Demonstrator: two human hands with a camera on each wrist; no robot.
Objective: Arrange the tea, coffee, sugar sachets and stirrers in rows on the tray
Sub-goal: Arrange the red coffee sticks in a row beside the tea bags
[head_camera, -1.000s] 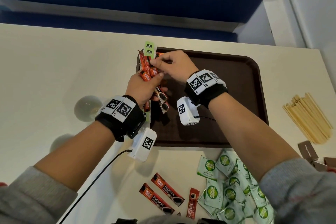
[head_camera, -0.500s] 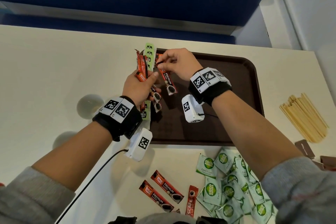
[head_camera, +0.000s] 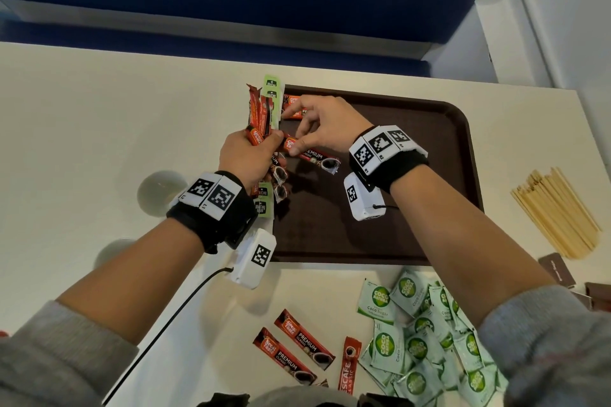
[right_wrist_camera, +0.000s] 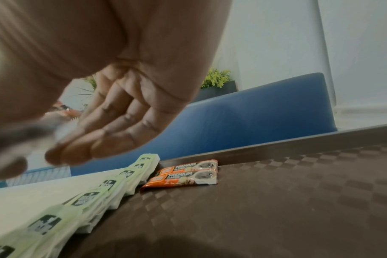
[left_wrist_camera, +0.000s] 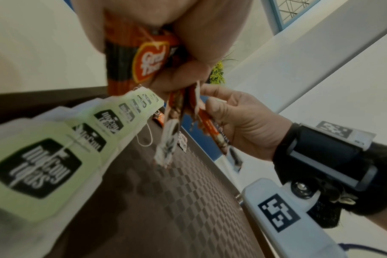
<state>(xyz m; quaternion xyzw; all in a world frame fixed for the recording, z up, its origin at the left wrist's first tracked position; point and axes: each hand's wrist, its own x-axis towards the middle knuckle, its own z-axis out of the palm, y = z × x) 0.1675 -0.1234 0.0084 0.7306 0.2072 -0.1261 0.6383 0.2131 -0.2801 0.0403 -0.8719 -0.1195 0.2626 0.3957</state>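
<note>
Left hand (head_camera: 246,155) grips a bunch of orange "Great Taste" coffee sticks (left_wrist_camera: 141,64) above the brown tray's (head_camera: 439,142) left edge; right hand (head_camera: 325,129) pinches one "PREMIUM CLASSIC" stick (head_camera: 314,157), long axis left-right. Only the right wrist view shows two sticks (right_wrist_camera: 188,174) lying flat at the far-left corner beside a row of green "McCoy teas" tags (right_wrist_camera: 86,199). "COCO NATURA" sachets (head_camera: 426,344) lie near the tray's near edge.

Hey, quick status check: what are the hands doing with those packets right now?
Left hand grips a bundle of coffee sticks. Right hand pinches one coffee stick over the tray. Nothing in the way.
</note>
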